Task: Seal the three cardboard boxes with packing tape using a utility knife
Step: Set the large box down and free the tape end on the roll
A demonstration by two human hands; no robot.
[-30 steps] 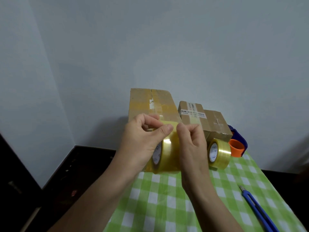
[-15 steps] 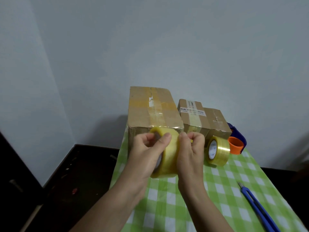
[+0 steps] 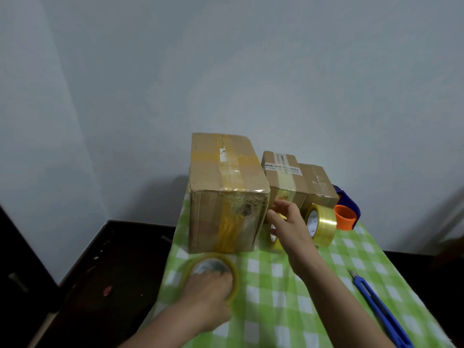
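Observation:
Three cardboard boxes stand at the back of the table: a large one (image 3: pixel 226 182), a medium one (image 3: pixel 281 172) and a small one (image 3: pixel 316 183), all with tape on top. A yellow tape roll (image 3: pixel 213 266) lies flat in front of the large box, and my left hand (image 3: pixel 208 291) holds its near rim, blurred. My right hand (image 3: pixel 288 223) hovers with fingers spread over a second roll (image 3: pixel 275 241) beside the large box, holding nothing. A third roll (image 3: pixel 321 223) stands upright to its right. The blue utility knife (image 3: pixel 376 306) lies at the right.
A green checked cloth (image 3: pixel 271 297) covers the table. An orange and blue tape dispenser (image 3: pixel 346 215) sits behind the upright roll. A dark floor (image 3: pixel 100 272) drops off at the left, and a pale wall is close behind the boxes.
The roll both hands held upright has come down flat onto the cloth under my left hand. My right hand let go of it and moved right and forward toward the second roll.

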